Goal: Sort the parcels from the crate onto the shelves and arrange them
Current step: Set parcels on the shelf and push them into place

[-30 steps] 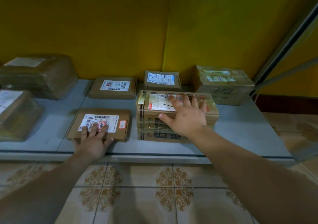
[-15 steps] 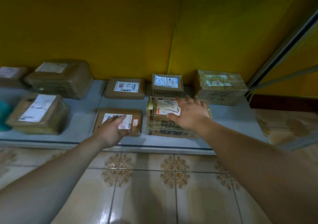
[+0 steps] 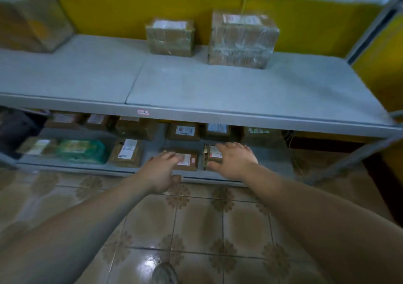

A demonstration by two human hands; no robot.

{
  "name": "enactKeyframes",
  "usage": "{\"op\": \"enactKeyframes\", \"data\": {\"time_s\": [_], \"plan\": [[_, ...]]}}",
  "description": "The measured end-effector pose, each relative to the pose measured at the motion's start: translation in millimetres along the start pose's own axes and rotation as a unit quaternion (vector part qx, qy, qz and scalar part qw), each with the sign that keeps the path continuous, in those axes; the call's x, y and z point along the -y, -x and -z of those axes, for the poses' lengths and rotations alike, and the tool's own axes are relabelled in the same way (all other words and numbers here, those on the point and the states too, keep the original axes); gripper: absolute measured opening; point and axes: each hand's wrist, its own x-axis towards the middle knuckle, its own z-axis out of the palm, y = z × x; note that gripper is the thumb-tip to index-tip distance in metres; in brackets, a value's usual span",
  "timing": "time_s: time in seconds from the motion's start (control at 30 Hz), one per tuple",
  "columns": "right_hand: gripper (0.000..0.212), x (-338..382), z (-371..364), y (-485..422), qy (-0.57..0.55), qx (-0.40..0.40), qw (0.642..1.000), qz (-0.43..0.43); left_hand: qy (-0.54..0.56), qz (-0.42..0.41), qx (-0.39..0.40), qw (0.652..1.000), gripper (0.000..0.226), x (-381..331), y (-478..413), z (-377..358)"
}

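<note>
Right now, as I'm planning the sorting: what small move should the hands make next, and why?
Probably draw both hands back from the lower shelf: the left hand and right hand are open and grip nothing, and the flat parcel and taped box sit side by side near its front.

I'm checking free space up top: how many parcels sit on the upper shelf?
3: a blurred box at far left, a small wrapped box at back centre, a larger wrapped box right of it. More may lie beyond the frame.

That big box (image 3: 32, 19) top left is smeared and edge-cut; back-row parcels (image 3: 184, 131) sit half-hidden under the upper shelf (image 3: 218, 87), labels unreadable.
</note>
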Motion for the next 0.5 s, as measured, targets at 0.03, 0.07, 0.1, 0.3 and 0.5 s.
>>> {"op": "enactKeyframes", "data": {"time_s": [0.03,0.07,0.1,0.3,0.5], "plan": [[0.077,7,17,16,0.005,-0.012,1.000,0.011,-0.007,-0.001,-0.009,1.000,0.069,-5,20,17],[0.076,14,35,30,0.013,-0.027,0.999,0.023,-0.009,0.002,-0.023,1.000,0.069,-9,40,35],[0.075,22,52,43,0.021,-0.044,0.998,0.036,-0.009,0.006,-0.041,0.999,0.069,-13,60,52],[0.069,80,162,127,0.036,-0.131,0.986,0.099,-0.013,0.034,-0.149,0.988,0.066,-30,181,146],[0.072,169,239,191,0.049,-0.226,0.961,0.153,-0.007,0.077,-0.238,0.968,0.066,-6,291,213]]}}
